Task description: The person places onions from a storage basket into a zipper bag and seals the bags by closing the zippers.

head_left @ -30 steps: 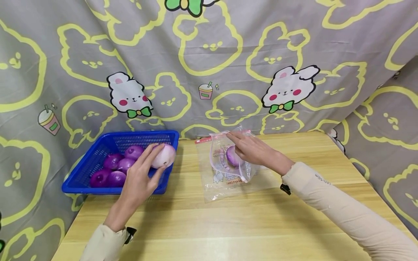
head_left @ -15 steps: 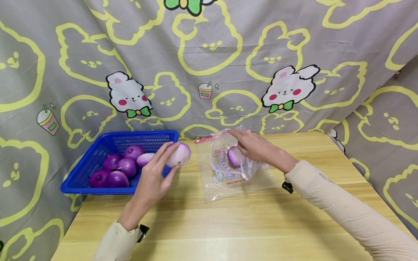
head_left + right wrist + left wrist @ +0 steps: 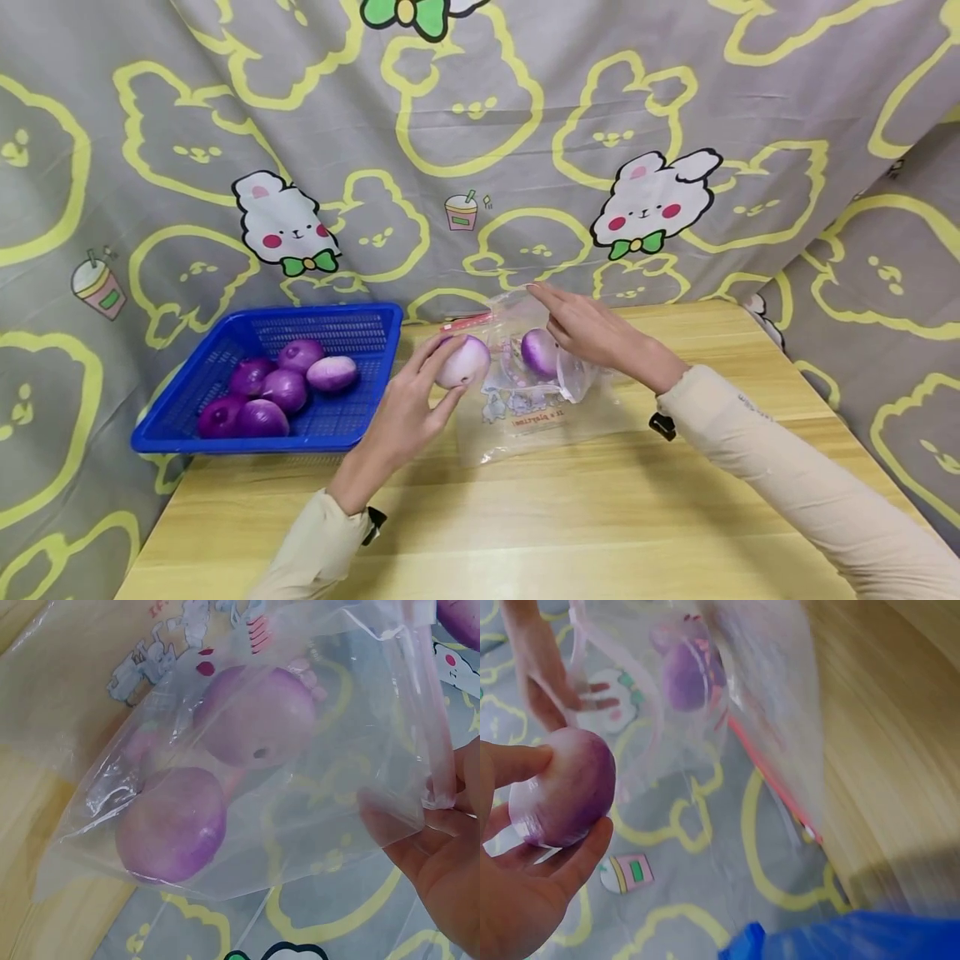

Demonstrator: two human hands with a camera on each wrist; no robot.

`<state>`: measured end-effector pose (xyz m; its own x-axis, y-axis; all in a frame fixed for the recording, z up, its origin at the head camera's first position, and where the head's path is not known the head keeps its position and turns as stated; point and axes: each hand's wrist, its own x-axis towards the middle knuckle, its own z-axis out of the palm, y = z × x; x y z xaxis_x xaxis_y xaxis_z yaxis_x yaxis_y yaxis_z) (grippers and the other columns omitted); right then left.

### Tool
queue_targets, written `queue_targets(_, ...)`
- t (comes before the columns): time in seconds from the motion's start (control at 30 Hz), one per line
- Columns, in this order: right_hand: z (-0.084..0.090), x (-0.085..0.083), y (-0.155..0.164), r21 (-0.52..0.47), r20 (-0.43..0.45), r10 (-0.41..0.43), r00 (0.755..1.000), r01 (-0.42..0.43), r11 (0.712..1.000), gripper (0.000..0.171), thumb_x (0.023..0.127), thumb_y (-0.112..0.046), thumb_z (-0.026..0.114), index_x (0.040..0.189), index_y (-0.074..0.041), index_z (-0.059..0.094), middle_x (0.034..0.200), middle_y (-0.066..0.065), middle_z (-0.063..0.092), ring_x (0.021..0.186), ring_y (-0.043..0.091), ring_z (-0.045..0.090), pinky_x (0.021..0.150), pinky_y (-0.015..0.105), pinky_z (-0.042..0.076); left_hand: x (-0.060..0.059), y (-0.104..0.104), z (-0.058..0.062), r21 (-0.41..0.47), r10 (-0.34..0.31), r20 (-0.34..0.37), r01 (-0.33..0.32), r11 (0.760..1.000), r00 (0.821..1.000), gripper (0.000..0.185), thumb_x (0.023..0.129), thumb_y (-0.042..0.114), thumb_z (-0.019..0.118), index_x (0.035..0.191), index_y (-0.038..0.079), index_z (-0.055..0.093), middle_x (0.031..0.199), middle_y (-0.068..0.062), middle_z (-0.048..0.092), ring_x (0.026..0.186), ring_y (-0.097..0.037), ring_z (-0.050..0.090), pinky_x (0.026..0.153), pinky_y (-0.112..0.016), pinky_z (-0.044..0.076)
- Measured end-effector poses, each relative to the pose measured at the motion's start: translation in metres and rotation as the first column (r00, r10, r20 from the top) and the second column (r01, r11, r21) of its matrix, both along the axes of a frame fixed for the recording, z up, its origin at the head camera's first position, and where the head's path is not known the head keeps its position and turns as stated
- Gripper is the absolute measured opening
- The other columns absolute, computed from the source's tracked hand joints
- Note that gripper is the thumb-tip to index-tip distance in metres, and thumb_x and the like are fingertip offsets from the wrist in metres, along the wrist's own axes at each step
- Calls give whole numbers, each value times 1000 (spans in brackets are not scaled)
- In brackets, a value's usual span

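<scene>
My left hand [image 3: 448, 372] grips a pale purple onion [image 3: 465, 362] at the mouth of a clear zip bag [image 3: 525, 408] lying on the wooden table [image 3: 570, 517]. In the left wrist view the onion [image 3: 566, 787] sits between my thumb and fingers [image 3: 510, 761], just short of the bag [image 3: 735, 727]. My right hand [image 3: 551, 317] pinches the bag's upper rim and holds it raised. An onion [image 3: 538, 350] lies inside. In the right wrist view two onions [image 3: 172, 825] [image 3: 255, 716] show through the plastic beside my fingers [image 3: 442, 855].
A blue plastic basket [image 3: 360, 321] stands at the table's back left with several purple onions [image 3: 281, 387] in it. A grey patterned cloth [image 3: 480, 125] hangs behind and around the table. Bare tabletop stretches in front of the bag.
My left hand has carried the pale onion rightward from over the basket to the bag's mouth. My right hand has lifted the bag's rim a little higher.
</scene>
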<state>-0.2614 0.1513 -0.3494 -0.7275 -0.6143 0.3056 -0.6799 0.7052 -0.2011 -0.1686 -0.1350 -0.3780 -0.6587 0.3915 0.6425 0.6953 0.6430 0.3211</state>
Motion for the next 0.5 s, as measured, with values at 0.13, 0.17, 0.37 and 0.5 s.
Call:
queue_targets(0.13, 4, 2, 4, -5, -31, 4, 1000, -4, 1000, 57, 98, -5, 49, 153, -1, 34, 155, 20, 38, 55, 13, 44, 58, 29, 45, -6, 18, 2, -33, -24, 31, 25, 999, 999, 60, 90, 15, 75, 145, 15, 50, 147, -10, 48, 125, -27, 56, 97, -41, 52)
queue_targets(0.17, 4, 2, 5, -5, -35, 2, 999, -2, 1000, 57, 97, -5, 50, 153, -2, 35, 154, 20, 39, 54, 13, 44, 57, 28, 44, -8, 23, 2, -39, -30, 38, 31, 999, 999, 60, 90, 15, 74, 145, 15, 50, 148, -10, 47, 126, -27, 55, 97, -41, 51)
queue_targets(0.37, 3, 4, 8, 1, -26, -1, 1000, 1, 1000, 59, 97, -5, 51, 153, -3, 34, 154, 20, 39, 51, 12, 43, 54, 27, 44, -19, 44, -4, -73, -42, 67, 47, 996, 997, 64, 89, 14, 75, 146, 11, 45, 148, -12, 47, 133, -26, 50, 102, -41, 48)
queue_targets(0.5, 4, 6, 11, 8, -36, 4, 999, -3, 1000, 58, 97, -5, 51, 153, -3, 35, 154, 20, 40, 50, 12, 42, 53, 27, 44, -27, 54, -11, -104, -43, 76, 51, 993, 996, 65, 88, 12, 76, 145, 9, 45, 147, -14, 47, 134, -27, 49, 102, -44, 48)
